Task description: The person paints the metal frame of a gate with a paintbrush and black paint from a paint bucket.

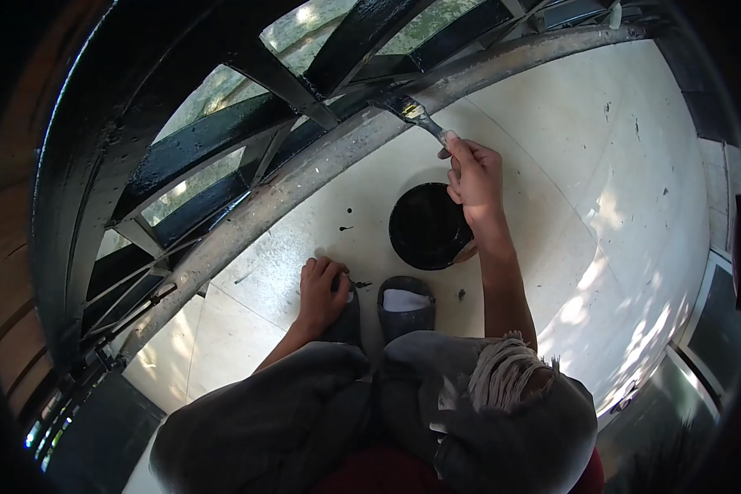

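Note:
My right hand (476,181) is closed around the handle of a paintbrush (426,122). Black paint coats the bristles, which touch the lower edge of a black metal gate or grille (214,123); the exact contact spot is hard to make out. Just below that hand, a round tub of black paint (428,226) stands on the floor, partly hidden by the wrist. Close to my left slipper (343,321), my left hand (321,292) hangs with loosely bent fingers and nothing visible in it.
A grey concrete sill (305,181) runs along under the grille. Pale floor tiles (552,148) carry black paint drops (347,227). My right slipper (406,305) is close to the tub, below my bent knees. Glass panels (667,403) stand at the lower right.

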A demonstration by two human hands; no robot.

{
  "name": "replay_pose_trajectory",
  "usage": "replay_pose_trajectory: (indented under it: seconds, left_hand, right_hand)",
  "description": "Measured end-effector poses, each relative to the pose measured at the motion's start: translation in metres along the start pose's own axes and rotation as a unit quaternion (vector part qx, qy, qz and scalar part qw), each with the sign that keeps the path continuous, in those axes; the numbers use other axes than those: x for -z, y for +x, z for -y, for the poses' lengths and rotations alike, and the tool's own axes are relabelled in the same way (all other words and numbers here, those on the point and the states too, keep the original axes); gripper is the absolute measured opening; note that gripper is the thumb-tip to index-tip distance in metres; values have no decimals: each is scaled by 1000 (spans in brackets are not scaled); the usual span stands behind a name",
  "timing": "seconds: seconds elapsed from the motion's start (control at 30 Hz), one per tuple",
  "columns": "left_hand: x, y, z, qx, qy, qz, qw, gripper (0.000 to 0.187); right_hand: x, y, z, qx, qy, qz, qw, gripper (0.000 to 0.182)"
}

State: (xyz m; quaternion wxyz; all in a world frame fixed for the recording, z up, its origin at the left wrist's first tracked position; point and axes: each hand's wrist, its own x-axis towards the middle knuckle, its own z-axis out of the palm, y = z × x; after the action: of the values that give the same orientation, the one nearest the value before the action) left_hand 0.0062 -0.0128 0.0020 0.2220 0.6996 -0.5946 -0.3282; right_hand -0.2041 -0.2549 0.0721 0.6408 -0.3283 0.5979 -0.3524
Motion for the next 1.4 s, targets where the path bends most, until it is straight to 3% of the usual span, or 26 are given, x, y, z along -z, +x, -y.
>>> replay_pose_trajectory:
  seconds: [0.13,0.33,0.4,0.5,0.53,0.67,0.73,0.77,0.83,0.87,1.0,1.1,1.13,1.3,1.4]
  left_hand:
    - [-1,2,2,-13,-2,-1,1000,11]
    - [-1,0,-1,-1,-1,5,1000,11]
    - [-2,-1,1,-1,7,0,1000,11]
    - [-1,0,0,0,5,0,1000,11]
    - [1,0,0,1,6,1,1000,11]
    - [-1,-1,-2,1,4,-1,1000,11]
    - [0,2,-1,-5,6,-2,1000,11]
    - [-1,2,1,-7,3,-3,1000,11]
    - [-2,1,1,-9,-3,-2,1000,11]
    - [-2,1,1,-7,1,-3,1000,11]
    - [-2,0,2,-14,1,-9,1000,11]
    - [-2,0,1,-13,3,-7,1000,11]
    - [-3,0,1,-13,3,-7,1000,11]
    - [-2,1,1,-17,-2,-7,1000,10]
    - [-2,0,1,-10,4,-3,1000,10]
  right_hand:
    - [11,-3,0,-3,-29,-13,999,37]
    - [1,2,-4,-16,-35,48,998,38]
    - [-10,22,-25,197,-221,-72,953,40]
    - [-2,-4,-35,136,-226,-80,961,41]
    - [3,-7,-37,79,-167,-47,982,41]
    - [-2,12,-49,123,-115,-74,983,40]
    - [-12,12,-53,201,-204,-65,956,41]
    - [-12,12,-52,202,-203,-67,956,41]
    - [-10,5,-43,109,-174,-25,978,41]
    - [-8,13,-45,121,-161,-58,978,40]
    - [-26,1,-53,206,-212,-46,954,40]
    - [-19,5,-46,186,-196,-41,962,39]
    - [-15,14,-44,145,-180,-84,969,38]
    - [-24,7,-57,203,-212,-30,955,38]
    - [-13,20,-43,133,-155,-68,976,39]
